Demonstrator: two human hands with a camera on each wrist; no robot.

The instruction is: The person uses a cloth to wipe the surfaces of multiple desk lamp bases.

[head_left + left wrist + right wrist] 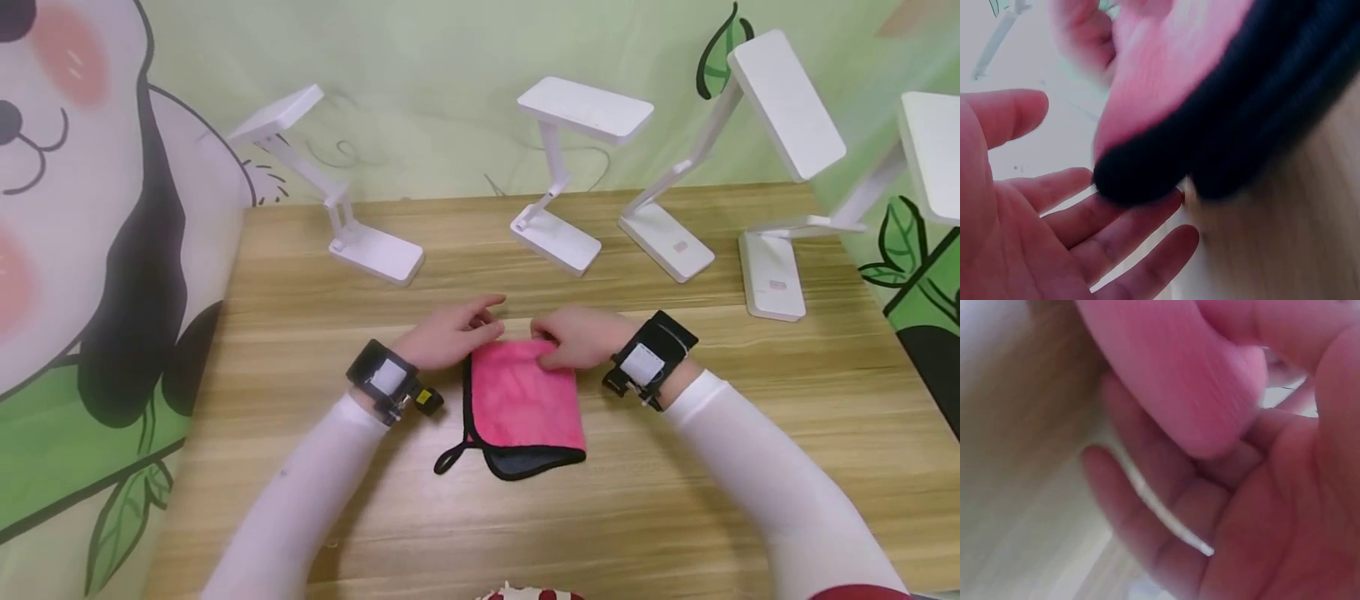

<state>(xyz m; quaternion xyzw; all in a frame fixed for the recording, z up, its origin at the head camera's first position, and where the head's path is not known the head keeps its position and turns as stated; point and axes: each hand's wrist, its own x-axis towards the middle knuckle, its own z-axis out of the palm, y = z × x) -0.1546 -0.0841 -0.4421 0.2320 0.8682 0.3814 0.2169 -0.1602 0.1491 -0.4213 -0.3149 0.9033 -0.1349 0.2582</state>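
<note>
A folded pink cloth [525, 400] with black edging lies on the wooden table, its hanging loop [450, 458] pointing to the lower left. Dark grey fabric shows along its near edge. At the far right corner, my right hand [581, 337] pinches the cloth between thumb and fingers; the right wrist view shows the pink fold [1172, 375] lying over those fingers. By the far left corner is my left hand [450, 333], thumb apart from the fingers. In the left wrist view its extended fingers [1110, 244] lie under or against the black edge, without gripping it.
Along the back of the table stand several white folding desk lamps, one at the left [375, 250], one in the middle [555, 237] and others at the right [667, 242]. Behind them rises a wall [420, 100] with a panda picture.
</note>
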